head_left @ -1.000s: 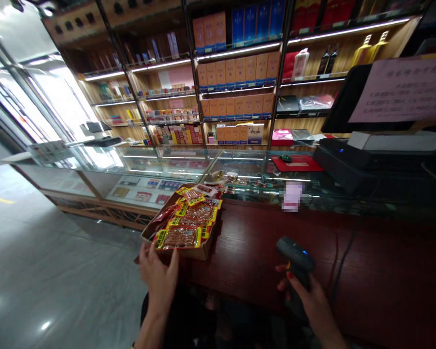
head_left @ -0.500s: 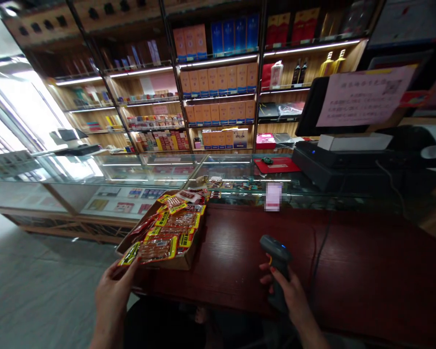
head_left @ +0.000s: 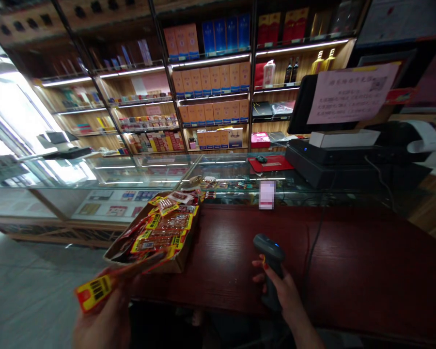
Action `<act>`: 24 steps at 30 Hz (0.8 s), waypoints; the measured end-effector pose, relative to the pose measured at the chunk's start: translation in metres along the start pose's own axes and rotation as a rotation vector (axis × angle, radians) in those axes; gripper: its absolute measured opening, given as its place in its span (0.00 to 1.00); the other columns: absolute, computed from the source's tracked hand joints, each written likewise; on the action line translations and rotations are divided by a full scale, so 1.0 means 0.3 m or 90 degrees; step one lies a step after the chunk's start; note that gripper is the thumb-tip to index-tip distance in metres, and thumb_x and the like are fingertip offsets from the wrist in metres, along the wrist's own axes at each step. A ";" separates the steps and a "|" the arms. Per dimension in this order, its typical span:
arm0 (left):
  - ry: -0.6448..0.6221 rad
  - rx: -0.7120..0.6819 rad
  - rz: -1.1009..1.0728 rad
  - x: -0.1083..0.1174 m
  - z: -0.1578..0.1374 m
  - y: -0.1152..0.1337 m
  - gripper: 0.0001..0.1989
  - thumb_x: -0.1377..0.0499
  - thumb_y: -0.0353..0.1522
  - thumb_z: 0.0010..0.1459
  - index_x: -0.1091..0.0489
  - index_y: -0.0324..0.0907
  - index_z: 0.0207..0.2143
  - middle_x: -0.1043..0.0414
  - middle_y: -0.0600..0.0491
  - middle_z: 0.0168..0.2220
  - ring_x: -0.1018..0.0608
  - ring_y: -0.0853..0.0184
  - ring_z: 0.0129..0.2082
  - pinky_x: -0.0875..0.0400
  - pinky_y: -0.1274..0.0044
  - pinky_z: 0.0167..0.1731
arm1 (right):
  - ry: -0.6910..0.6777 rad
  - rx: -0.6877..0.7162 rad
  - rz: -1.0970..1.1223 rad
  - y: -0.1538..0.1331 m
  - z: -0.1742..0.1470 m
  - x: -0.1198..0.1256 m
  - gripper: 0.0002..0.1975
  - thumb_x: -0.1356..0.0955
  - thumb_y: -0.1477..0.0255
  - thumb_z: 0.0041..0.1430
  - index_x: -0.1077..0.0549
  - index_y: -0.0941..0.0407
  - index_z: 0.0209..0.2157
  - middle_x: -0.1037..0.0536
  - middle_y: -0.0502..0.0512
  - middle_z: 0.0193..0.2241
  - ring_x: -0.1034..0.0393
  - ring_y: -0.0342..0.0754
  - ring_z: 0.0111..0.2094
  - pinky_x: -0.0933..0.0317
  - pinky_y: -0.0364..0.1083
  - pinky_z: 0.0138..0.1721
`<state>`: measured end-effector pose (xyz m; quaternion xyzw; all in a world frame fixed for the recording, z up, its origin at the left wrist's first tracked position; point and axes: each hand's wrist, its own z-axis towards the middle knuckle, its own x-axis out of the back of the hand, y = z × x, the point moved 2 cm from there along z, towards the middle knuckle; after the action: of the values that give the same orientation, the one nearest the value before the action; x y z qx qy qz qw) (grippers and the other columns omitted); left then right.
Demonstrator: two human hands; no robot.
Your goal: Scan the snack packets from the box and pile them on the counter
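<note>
At the lower left, my left hand [head_left: 105,315] grips a snack packet [head_left: 94,292] with a yellow and red label, blurred by motion. The packet is tilted and its far end overlaps the front of a cardboard box [head_left: 178,264]. More snack packets [head_left: 167,225] with yellow labels lie in the box, at the left end of the dark red counter. My right hand [head_left: 276,286] is wrapped round the handle of a dark grey barcode scanner [head_left: 271,249], held over the counter with a small blue light on top.
The wooden counter [head_left: 232,242] meets a glass display case [head_left: 148,172]. A red mat [head_left: 271,164] lies on the glass. At the right stands a monitor [head_left: 301,106] with a paper notice on it. A cable [head_left: 314,242] crosses the counter. Shelves of boxes [head_left: 210,80] line the back.
My left hand has lifted a snack packet from the front of the box and drawn it toward me and left. My right hand still holds the scanner. The view has shifted slightly.
</note>
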<state>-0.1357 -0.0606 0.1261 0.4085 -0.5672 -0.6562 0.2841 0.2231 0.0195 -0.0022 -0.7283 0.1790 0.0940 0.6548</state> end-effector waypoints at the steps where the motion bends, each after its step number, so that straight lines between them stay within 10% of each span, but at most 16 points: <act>1: -0.052 0.066 -0.007 -0.033 -0.034 -0.030 0.22 0.26 0.37 0.37 0.22 0.44 0.39 0.16 0.54 0.41 0.16 0.54 0.43 0.16 0.68 0.41 | -0.002 -0.003 0.007 -0.003 -0.002 -0.001 0.29 0.21 0.52 0.52 0.21 0.56 0.49 0.12 0.61 0.43 0.19 0.50 0.27 0.34 0.43 0.20; 6: -0.363 0.221 0.008 -0.270 -0.171 -0.193 0.29 0.23 0.45 0.38 0.19 0.34 0.38 0.16 0.45 0.39 0.16 0.56 0.40 0.19 0.72 0.39 | 0.011 -0.002 0.039 -0.025 -0.010 0.001 0.28 0.19 0.53 0.49 0.21 0.56 0.46 0.11 0.58 0.39 0.21 0.47 0.24 0.34 0.42 0.20; 14: -0.389 0.176 -0.068 -0.707 -0.104 -0.374 0.21 0.25 0.41 0.46 0.26 0.37 0.34 0.25 0.57 0.26 0.26 0.74 0.21 0.29 0.82 0.24 | -0.002 -0.054 0.038 -0.104 -0.004 0.066 0.28 0.20 0.53 0.50 0.18 0.56 0.47 0.11 0.63 0.44 0.17 0.50 0.27 0.35 0.40 0.19; 24: -0.513 0.303 -0.034 -0.755 -0.077 -0.497 0.10 0.33 0.31 0.56 0.27 0.34 0.38 0.20 0.47 0.32 0.20 0.69 0.23 0.21 0.78 0.25 | 0.010 -0.075 0.068 -0.107 0.004 0.085 0.27 0.23 0.49 0.53 0.18 0.54 0.46 0.12 0.63 0.47 0.15 0.56 0.36 0.29 0.44 0.25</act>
<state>0.0119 0.1461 0.0286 0.1890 -0.7565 -0.6213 -0.0775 0.2590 0.0196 0.0176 -0.7556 0.2167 0.1336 0.6035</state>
